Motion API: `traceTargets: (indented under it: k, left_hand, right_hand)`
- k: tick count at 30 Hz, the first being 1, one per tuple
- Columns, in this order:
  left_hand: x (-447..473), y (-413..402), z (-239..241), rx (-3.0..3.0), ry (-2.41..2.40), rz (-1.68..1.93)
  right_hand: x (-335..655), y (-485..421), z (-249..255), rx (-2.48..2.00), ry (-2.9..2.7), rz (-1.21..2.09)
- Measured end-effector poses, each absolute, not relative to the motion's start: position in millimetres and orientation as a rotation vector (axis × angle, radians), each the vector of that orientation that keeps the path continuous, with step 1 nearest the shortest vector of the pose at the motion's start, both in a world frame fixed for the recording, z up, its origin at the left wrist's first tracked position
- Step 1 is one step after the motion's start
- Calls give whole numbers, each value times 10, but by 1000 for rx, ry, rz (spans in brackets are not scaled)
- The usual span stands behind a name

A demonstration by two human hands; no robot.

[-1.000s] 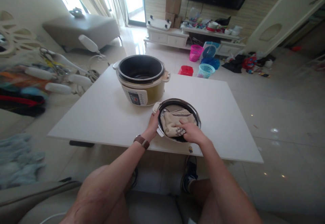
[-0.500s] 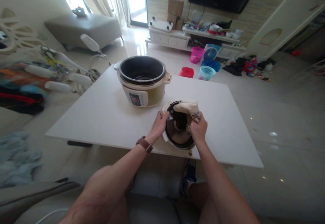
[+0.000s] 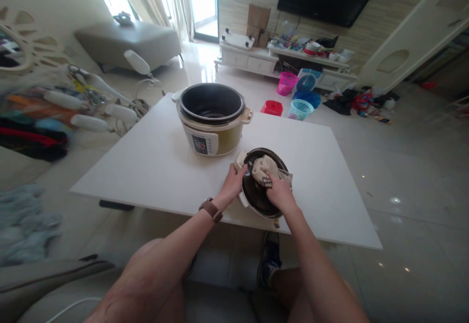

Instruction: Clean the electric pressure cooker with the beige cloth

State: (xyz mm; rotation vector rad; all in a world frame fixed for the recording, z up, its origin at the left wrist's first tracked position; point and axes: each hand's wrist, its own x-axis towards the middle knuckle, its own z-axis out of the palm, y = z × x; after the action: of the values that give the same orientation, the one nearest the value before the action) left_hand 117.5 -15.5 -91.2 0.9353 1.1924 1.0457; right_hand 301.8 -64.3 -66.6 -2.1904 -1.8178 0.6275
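Observation:
A round pressure cooker lid [image 3: 256, 198] lies near the front edge of the white table, its dark inner side facing up. My left hand [image 3: 234, 182] grips the lid's left rim, thumb on top. In my right hand [image 3: 280, 193] is a bunched beige cloth [image 3: 266, 167] with a dark pattern, pressed against the inside of the lid. Some of the lid's inner face is hidden by the cloth and hand. Behind and to the left stands the electric pressure cooker [image 3: 229, 139], lidless, with a dark inner pot [image 3: 212, 99] in it.
The white table [image 3: 146, 166] spans the middle of the view. Beyond it on the floor are a red bucket [image 3: 271, 108], a light-blue basket [image 3: 300, 109] and a pink basket [image 3: 287, 83]. A lamp-like fixture with white shades [image 3: 120, 113] stands at the left.
My right hand has carried the cloth from the lid's upper right rim inward and down onto its middle. My left hand keeps its hold on the rim. The view has shifted slightly.

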Motion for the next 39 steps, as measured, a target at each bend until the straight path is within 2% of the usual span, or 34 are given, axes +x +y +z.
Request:
traceTargets:
  k: [6,11,13,16,20,22,27,31,39]
  left_hand:
    - [1140,-119,-1020,1001,1230,1100]
    - [1140,-123,-1018,1033,1184,1060]
    - [1147,-119,-1007,1035,1188,1063]
    - [1138,-98,-1002,1008,1200,1099]
    - [1093,-57,-1039,895,1223,1086]
    - [1078,-39,-1071,825,1234,1063]
    - [1096,-17,-1134,714,1187,1071]
    - [1112,-37,-1125,732,1181,1098]
    - [1122,-70,-1049,785,1189,1115]
  right_hand:
    - [2778,-773,-660,-1967,-1777,813]
    - [2802,-589,-685,-1634,-812,1154]
    - [2893,-515,-667,-1490,-517,1121]
    - [3065,-467,-604,-1393,-369,881]
    - [3199,-521,-524,-1479,-566,441]
    - [3178,-572,-525,-1615,-790,328]
    - [2908,-651,-637,-1929,-1512,490]
    - [2720,-671,-698,-1943,-1941,618]
    - [2731,-701,-692,-1941,-2006,581]
